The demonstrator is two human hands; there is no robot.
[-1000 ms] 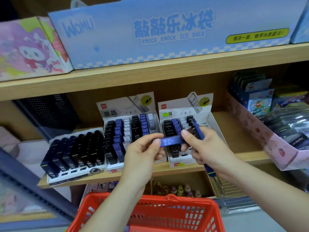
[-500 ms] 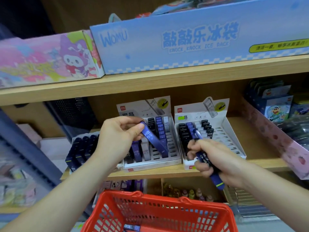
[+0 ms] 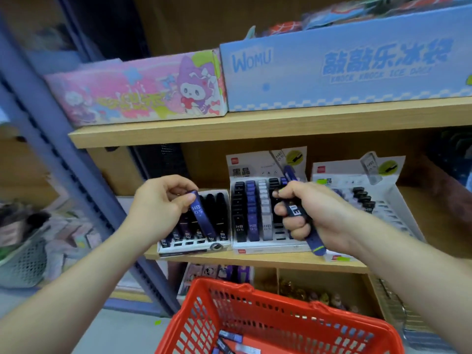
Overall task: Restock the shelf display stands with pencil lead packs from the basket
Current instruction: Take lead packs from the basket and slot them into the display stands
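Along the front edge of the middle shelf (image 3: 255,260), white display stands (image 3: 398,218) sit side by side. The left hand (image 3: 159,208) pinches one blue lead pack (image 3: 203,218) over the left stand (image 3: 184,248). The right hand (image 3: 314,213) is curled tight round a bunch of packs (image 3: 295,210) in front of the middle stand (image 3: 267,247). Below, more packs (image 3: 231,336) lie in the red basket (image 3: 255,301).

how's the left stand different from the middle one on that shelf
The middle stand has a tall printed back card; the left stand shows none. The left stand holds only dark packs; the middle stand has black, purple and pale grey columns. Both are white trays side by side on the wooden shelf.
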